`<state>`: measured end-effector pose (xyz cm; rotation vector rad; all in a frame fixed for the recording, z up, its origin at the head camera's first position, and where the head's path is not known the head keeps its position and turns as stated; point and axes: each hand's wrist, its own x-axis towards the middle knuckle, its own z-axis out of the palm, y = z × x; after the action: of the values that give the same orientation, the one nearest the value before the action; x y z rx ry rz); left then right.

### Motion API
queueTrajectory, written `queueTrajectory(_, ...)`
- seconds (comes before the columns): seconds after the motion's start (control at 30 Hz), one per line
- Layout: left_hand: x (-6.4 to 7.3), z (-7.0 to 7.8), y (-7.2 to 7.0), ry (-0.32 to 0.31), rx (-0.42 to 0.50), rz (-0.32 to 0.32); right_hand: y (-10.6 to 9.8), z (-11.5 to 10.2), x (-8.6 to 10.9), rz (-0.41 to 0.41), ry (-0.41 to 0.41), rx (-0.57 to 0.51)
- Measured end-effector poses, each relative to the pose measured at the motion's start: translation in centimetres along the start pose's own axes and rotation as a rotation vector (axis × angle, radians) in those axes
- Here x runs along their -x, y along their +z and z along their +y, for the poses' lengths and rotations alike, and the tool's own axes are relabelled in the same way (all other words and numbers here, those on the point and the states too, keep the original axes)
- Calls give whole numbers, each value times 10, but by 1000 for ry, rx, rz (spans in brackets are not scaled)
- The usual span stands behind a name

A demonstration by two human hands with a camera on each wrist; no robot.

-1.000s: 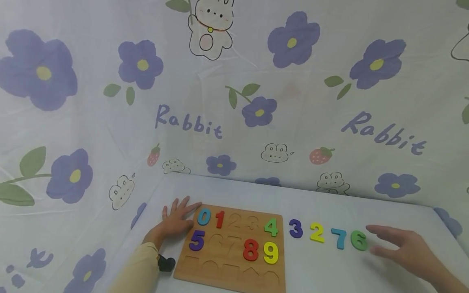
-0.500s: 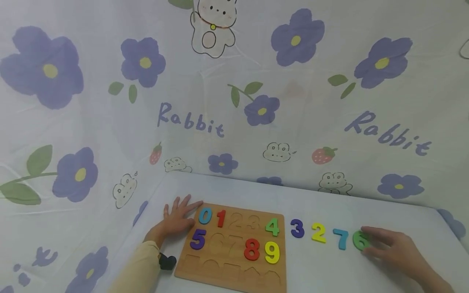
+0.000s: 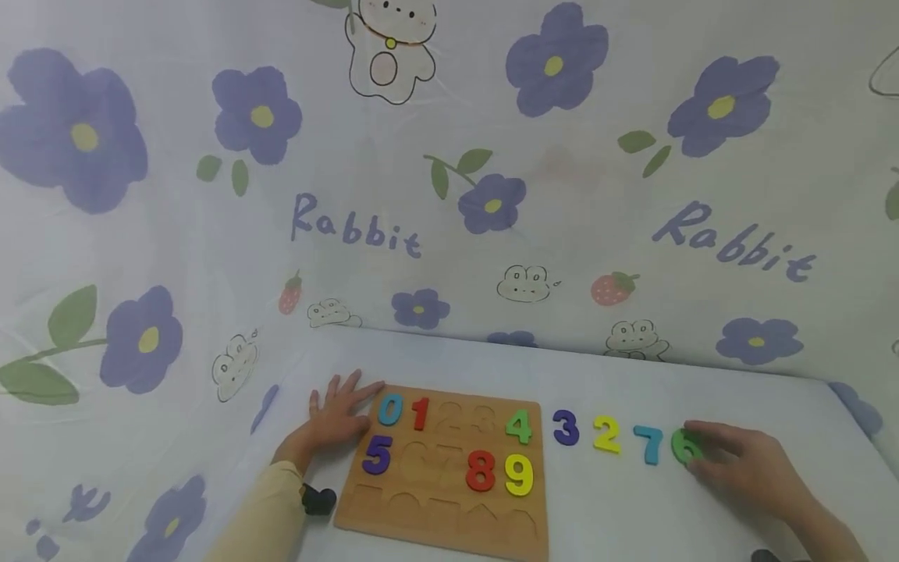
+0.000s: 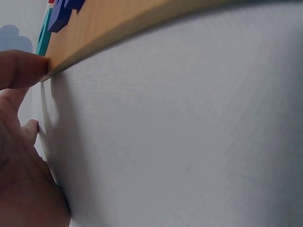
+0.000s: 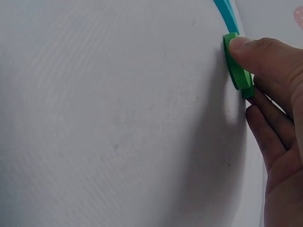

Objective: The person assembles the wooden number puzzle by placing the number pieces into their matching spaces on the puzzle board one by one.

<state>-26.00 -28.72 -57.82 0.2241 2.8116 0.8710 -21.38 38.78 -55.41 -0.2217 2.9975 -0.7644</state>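
Observation:
My left hand [image 3: 337,417] rests on the white table with its fingers spread, thumb and index finger at the left edge of a wooden number puzzle board [image 3: 442,488]. In the left wrist view the thumb [image 4: 23,70] presses against the side of the board [image 4: 113,28]. To the right, my right hand [image 3: 755,468] pinches a green number 6 [image 3: 680,446] between thumb and fingers. The right wrist view shows the thumb on the near face of the 6 [image 5: 239,68], partly covering it, close over the tabletop.
A blue 7 [image 3: 649,443], yellow 2 [image 3: 607,434] and purple 3 [image 3: 566,428] lie in a row between board and right hand. Several coloured numbers, such as the red 8 [image 3: 481,470], sit on the board among bare outlines. A patterned cloth [image 3: 379,164] hangs behind the table.
My right hand has moved left to the green 6 and taken it between thumb and fingers. The left hand stays at the board's edge.

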Motion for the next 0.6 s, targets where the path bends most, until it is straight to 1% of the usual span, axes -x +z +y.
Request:
queueTrajectory(0.17, 4, 14, -3, -25, -11, -33, -9, -4, 7, 35, -34, -47)
queueTrajectory(0.27, 4, 19, -4, -20, -11, -46, -17, -6, 11, 51, -50, -58)
queueTrajectory(0.37, 3, 20, -1, -8, -16, -39, -27, -10, 16, 88, -69, -51)
queueTrajectory(0.43, 3, 18, 1, 3, -16, -35, -33, -13, 20, 124, -97, -48)
queueTrajectory(0.6, 7, 14, 2, -12, -35, -34, -39, -30, 31, 198, -175, -78)
